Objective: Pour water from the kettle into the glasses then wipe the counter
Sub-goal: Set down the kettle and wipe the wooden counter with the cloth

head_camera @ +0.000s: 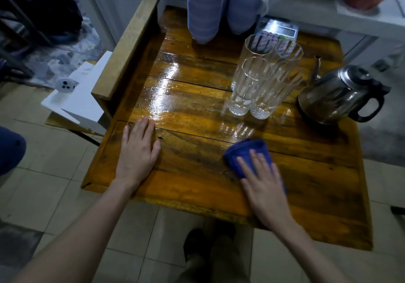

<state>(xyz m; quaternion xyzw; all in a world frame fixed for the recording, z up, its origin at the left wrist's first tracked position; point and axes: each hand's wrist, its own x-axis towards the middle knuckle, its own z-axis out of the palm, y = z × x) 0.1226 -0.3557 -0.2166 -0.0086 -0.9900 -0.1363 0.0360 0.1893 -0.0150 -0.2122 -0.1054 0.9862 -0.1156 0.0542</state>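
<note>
A blue cloth is pressed flat onto the wooden worktop under the right hand, whose fingers are spread over it, the grip open and resting rather than closed around the fabric. The cloth is found on the near side of the glasses, a little apart from them. Four tall clear glasses are seen clustered together, touching, with water visible low in the front two. The steel kettle is stood just to the right of the glasses, its spout turned toward them. The left hand is laid palm down, open and empty, well to the left of the glasses. Behind the glasses, stacked blue bowls are seen. A wet sheen is shown left of the glasses.
</note>
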